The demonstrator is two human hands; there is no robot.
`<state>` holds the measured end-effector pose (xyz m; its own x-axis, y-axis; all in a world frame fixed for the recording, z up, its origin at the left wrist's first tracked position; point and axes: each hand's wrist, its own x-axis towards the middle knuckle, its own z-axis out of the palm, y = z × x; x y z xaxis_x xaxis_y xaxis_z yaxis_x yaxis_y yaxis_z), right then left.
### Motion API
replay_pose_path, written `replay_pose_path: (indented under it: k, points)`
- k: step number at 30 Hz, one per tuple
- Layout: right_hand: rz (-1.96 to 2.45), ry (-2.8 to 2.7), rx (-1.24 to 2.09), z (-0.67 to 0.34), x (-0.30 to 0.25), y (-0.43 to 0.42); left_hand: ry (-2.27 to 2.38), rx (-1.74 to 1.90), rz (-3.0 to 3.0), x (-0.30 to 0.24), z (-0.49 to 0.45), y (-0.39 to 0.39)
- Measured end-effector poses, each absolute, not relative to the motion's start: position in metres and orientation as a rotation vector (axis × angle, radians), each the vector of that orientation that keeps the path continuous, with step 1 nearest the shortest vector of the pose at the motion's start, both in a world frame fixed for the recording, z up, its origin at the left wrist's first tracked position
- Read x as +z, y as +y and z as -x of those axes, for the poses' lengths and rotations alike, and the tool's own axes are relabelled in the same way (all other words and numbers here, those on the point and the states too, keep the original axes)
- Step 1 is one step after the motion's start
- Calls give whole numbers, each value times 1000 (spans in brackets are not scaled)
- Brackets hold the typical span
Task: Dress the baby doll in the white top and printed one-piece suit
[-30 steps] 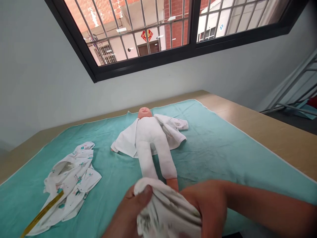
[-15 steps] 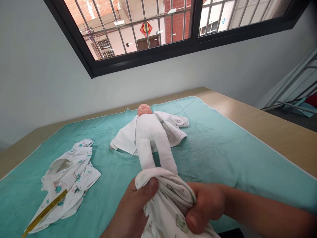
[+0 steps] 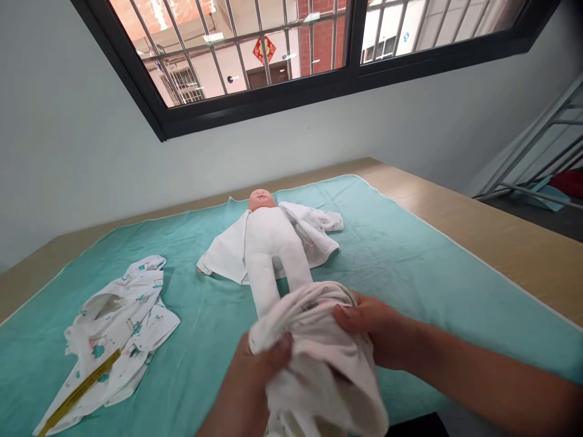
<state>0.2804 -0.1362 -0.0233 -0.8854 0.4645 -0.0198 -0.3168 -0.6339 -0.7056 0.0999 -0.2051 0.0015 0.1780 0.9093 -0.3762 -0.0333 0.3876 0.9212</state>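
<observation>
Between my two hands hangs a bunched white baby garment (image 3: 319, 346) with a faint print, partly blurred. My left hand (image 3: 248, 370) pinches its left edge, thumb on top. On the other side my right hand (image 3: 380, 328) grips the upper right rim, its thumb pressed on the cloth. Just beyond lies a baby doll (image 3: 273, 240) with a white cloth body, face up, feet toward me. The garment covers the lower end of one or both legs from view. An open white jacket (image 3: 225, 252) is spread under and beside the doll's torso.
A printed white baby garment (image 3: 122, 328) lies at left, with a yellow strip (image 3: 82, 391) across it. Beneath everything is a green cloth (image 3: 410, 273) on a wooden table (image 3: 501, 243). A barred window (image 3: 255, 97) is behind; a metal frame (image 3: 537, 139) stands at right.
My right hand has moved up and shifted its grip to the garment's upper rim. The garment is raised and spread wider, covering more of the doll's right-side leg. The view has shifted slightly.
</observation>
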Motion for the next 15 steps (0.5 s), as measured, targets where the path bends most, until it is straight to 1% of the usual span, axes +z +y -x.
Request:
replay_pose_path:
  k: [3, 6, 7, 9, 11, 15]
  points:
    - [262, -931, 2614, -273, -39, -146, 1087, 961, -803, -4, -101, -202]
    - [102, -1251, 2682, -278, -41, -145, 1024, 995, -716, -15, -104, -210]
    - [110, -1405, 2644, -282, -37, -143, 1022, 987, -717, -18, -106, -214]
    - [278, -1611, 2491, -291, -24, -141, 1038, 936, -781, -23, -110, -220]
    - [507, -1620, 2336, -297, -10, -141, 1093, 855, -904, -26, -114, -221]
    - [703, -1531, 2246, -294, -9, -147, 1232, 781, -1029, -32, -116, -208]
